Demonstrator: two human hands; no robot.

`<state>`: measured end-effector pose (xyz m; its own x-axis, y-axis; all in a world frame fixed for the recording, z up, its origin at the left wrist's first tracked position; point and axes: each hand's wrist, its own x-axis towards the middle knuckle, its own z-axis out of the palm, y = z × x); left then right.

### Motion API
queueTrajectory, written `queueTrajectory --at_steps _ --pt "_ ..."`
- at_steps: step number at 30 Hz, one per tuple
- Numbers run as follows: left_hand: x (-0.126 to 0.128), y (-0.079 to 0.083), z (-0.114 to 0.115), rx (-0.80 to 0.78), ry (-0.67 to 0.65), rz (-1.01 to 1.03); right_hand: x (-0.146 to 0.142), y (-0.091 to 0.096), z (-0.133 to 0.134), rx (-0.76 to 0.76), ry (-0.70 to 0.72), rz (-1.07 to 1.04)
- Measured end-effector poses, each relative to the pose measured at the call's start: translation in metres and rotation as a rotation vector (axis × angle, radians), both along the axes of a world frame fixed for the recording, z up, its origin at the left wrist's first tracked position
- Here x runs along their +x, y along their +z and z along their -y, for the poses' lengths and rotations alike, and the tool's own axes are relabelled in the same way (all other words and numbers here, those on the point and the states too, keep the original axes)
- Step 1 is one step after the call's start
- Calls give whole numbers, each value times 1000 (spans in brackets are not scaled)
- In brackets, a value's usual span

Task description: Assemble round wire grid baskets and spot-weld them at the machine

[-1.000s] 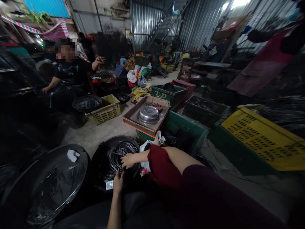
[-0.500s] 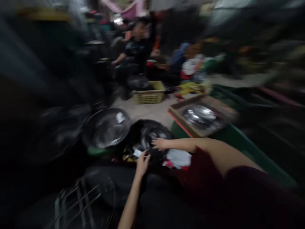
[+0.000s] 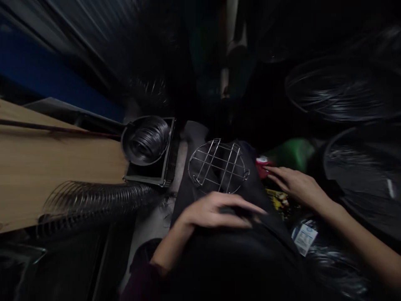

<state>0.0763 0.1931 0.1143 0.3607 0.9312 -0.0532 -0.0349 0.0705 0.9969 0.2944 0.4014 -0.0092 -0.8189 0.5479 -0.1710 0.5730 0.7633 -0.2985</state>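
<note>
On my dark-clothed lap lies a round wire rack (image 3: 219, 165) with crossing bars. Just below its near edge is my left hand (image 3: 216, 211), palm down, thumb and fingers stretched to the right and apart; I make out nothing held in it. My right hand (image 3: 294, 184) reaches in from the right with fingers spread. Its fingertips are at a small red item (image 3: 262, 168) with a white top; whether they touch it is unclear. Below that hand is a yellow printed packet (image 3: 278, 200).
To the left, a coil of wire (image 3: 150, 138) sits in a pan above a dark crate (image 3: 164, 177). A row of wire rings (image 3: 97, 202) lies before a wooden board (image 3: 59, 159). Shiny wire coils (image 3: 341, 98), a basin (image 3: 360, 175) and a white label (image 3: 305, 239) are at right.
My view has swung left and down onto my lap. Both hands have left the black tub; the left is now by the rack and the right by the red item.
</note>
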Motion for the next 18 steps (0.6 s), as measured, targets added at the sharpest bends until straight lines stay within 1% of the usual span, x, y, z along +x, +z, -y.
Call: queueTrajectory --at_steps 1,2,3,4,5,6,7,8,10,12,14,16,18 --pt "-28 5 22 -32 171 103 -18 2 1 -24 2 -47" --pt "-55 7 42 -20 424 188 -31 4 5 -58 -4 -100" --pt "-80 4 58 7 704 222 -41 4 10 -103 -23 -157" --pt "-102 -3 70 55 960 219 -46 4 16 -156 -57 -219" --pt "-122 -13 77 111 1168 191 -49 2 24 -209 -106 -271" --pt "-137 -24 79 134 1293 154 -51 0 32 -257 -168 -312" --pt "-149 -37 75 126 1349 128 -50 -2 41 -295 -243 -345" --pt "-156 -50 67 95 1353 100 -50 -4 51 -324 -316 -375" --pt "-160 -73 42 25 1281 34 -51 -6 70 -376 -414 -424" --pt "-150 -89 14 16 1189 -59 -57 -4 88 -442 -426 -454" --pt "-130 -94 -9 20 1104 -145 -66 2 100 -519 -408 -477" --pt "-104 -90 -22 -13 1058 -209 -76 8 102 -574 -414 -536" --pt "-82 -87 -28 -37 1102 -246 -81 13 93 -596 -433 -618"
